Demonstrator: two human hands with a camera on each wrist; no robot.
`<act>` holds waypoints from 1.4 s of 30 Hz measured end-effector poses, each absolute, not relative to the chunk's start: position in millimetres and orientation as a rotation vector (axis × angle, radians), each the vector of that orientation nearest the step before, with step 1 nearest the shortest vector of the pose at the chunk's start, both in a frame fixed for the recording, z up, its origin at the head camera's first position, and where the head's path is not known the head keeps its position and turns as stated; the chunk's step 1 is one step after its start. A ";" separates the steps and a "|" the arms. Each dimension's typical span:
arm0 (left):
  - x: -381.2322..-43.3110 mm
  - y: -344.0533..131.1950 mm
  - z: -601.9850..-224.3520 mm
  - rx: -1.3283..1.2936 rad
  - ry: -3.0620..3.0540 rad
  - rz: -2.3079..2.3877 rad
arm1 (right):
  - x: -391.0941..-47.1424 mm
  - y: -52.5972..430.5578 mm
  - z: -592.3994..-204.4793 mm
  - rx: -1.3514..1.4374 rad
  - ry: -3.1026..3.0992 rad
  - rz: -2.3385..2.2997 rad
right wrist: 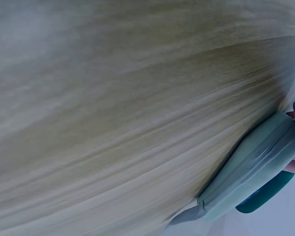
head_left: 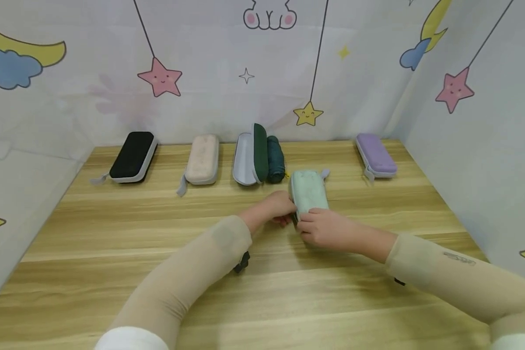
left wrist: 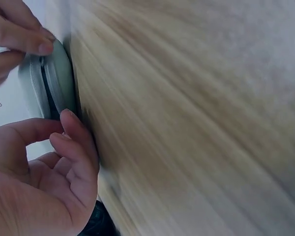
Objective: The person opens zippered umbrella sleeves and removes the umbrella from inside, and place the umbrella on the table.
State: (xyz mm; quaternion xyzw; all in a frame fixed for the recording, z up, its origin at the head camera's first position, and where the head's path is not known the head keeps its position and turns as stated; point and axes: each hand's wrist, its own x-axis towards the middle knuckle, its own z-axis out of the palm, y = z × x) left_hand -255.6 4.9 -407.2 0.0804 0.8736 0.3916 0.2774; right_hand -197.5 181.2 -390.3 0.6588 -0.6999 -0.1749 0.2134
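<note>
A mint green zip case (head_left: 311,189) lies on the table with its grey strap at the far right corner. My left hand (head_left: 276,206) is at its near left corner, fingertips pinching the edge beside the zip. At the near end my right hand (head_left: 328,229) grips the case, fingers over the top. In the left wrist view, the zip (left wrist: 48,86) shows a dark slit between the right hand (left wrist: 12,37) and the left hand (left wrist: 54,182). The right wrist view shows the closed long side of the case (right wrist: 255,162).
Along the back stand a black case (head_left: 133,155), a pale pink case (head_left: 203,159), an open dark green case (head_left: 260,153) and a purple case (head_left: 376,153). A dark teal folded umbrella (head_left: 275,159) lies against the green lid. A printed curtain (head_left: 210,58) hangs behind the table.
</note>
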 end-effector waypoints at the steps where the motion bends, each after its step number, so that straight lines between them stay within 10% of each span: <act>1: -255.9 5.4 -406.9 0.230 2.363 1.030 | -196.6 183.3 -389.9 1.829 -1.944 -0.478; 42: -244.6 -1.5 -393.0 0.494 2.431 0.527 | -183.3 243.6 -389.9 1.405 -2.584 0.234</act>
